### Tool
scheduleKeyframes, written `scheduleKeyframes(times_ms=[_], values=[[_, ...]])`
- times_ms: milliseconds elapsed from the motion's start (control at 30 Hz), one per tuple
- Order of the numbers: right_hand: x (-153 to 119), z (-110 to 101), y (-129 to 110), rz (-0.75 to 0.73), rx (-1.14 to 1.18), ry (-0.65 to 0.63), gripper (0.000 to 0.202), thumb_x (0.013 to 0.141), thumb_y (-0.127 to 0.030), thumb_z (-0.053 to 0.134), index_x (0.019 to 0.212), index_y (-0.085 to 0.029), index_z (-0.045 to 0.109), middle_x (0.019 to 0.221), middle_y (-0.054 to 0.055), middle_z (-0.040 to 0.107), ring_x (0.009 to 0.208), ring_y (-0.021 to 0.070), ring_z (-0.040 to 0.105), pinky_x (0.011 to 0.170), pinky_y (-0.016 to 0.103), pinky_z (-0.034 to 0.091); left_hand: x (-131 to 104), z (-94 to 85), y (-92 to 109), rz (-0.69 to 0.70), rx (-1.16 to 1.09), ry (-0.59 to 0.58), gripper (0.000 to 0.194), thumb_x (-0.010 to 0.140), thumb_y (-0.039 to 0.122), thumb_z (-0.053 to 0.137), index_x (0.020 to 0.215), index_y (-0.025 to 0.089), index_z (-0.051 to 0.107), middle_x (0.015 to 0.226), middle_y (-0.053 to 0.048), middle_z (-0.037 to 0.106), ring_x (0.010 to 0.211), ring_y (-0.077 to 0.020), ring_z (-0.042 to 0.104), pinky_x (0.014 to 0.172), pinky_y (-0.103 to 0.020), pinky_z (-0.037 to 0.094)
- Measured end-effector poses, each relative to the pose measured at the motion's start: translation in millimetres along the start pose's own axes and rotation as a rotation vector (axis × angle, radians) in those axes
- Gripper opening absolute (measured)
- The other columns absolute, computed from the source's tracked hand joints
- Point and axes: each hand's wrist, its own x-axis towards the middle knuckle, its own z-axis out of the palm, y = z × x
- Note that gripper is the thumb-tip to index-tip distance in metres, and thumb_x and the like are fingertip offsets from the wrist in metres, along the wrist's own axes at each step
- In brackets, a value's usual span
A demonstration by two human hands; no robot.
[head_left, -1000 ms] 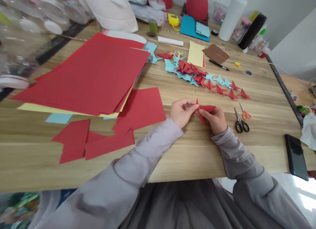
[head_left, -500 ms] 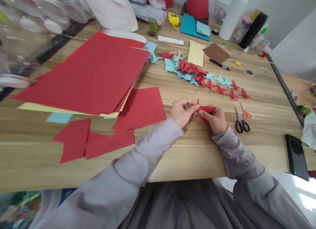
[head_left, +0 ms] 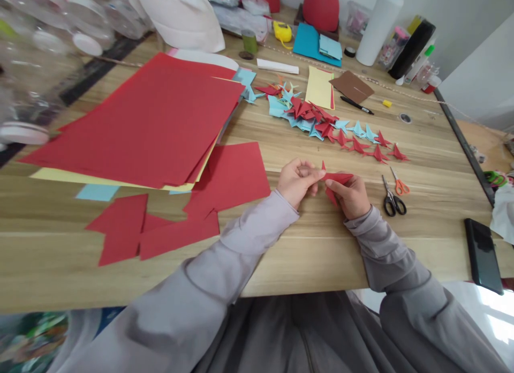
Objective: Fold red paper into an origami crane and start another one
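Between my two hands is a red origami crane (head_left: 338,177), its pointed parts sticking up, right and down. My left hand (head_left: 298,181) pinches its left side between thumb and fingers. My right hand (head_left: 353,195) grips the right and lower part, thumb on top; some of the paper is hidden behind the fingers. Beyond the hands lies a pile of folded red paper cranes (head_left: 307,111) mixed with light blue cranes (head_left: 358,128), trailing to the right. Black-handled scissors (head_left: 393,201) and small orange scissors (head_left: 400,186) rest right of my right hand.
A stack of large red sheets (head_left: 148,121) covers the left of the table, with cut red pieces (head_left: 176,236) before it. A phone (head_left: 483,255) lies at the right edge. Toward the back are a yellow tape measure (head_left: 282,32), a black pen (head_left: 356,104) and a white bottle (head_left: 378,30).
Both hands stay in nearly the same place, with the crane shifted very slightly to the right. Nothing else on the table has moved.
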Motion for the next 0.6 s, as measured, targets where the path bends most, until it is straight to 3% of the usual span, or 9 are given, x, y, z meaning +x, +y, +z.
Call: scheduleKeyframes(times_ms=[133, 267, 600], values=[[1, 0, 0, -0.010, 0.018, -0.001, 0.023, 0.066, -0.036, 0.078, 0.063, -0.015, 0.069, 0.052, -0.002, 0.061, 0.041, 0.0070, 0.043, 0.036, 0.020, 0.029, -1, 1.6, 0, 0.008, 0.020, -0.004, 0.051, 0.046, 0.030, 0.086, 0.075, 0.018, 0.046, 0.051, 0.006, 0.061, 0.037, -0.0077, 0.052, 0.038, -0.019, 0.040], [1, -1, 2, 0.004, 0.041, -0.018, 0.019, 0.065, -0.033, 0.079, 0.066, -0.016, 0.071, 0.054, -0.001, 0.063, 0.043, 0.0071, 0.045, 0.040, 0.021, 0.032, 0, 0.3, 0, -0.002, 0.030, -0.007, 0.049, 0.043, 0.029, 0.087, 0.071, 0.017, 0.049, 0.045, 0.007, 0.057, 0.034, -0.0071, 0.048, 0.036, -0.019, 0.038], [-3, 6, -12, 0.118, 0.229, -0.096, 0.025, 0.055, -0.036, 0.085, 0.059, -0.016, 0.071, 0.053, -0.001, 0.063, 0.047, 0.0085, 0.052, 0.047, 0.021, 0.040, -2, -2.0, 5, -0.126, -0.153, -0.188, 0.041, 0.048, 0.021, 0.085, 0.080, 0.011, 0.061, 0.045, 0.008, 0.054, 0.033, -0.0051, 0.044, 0.033, -0.019, 0.038]])
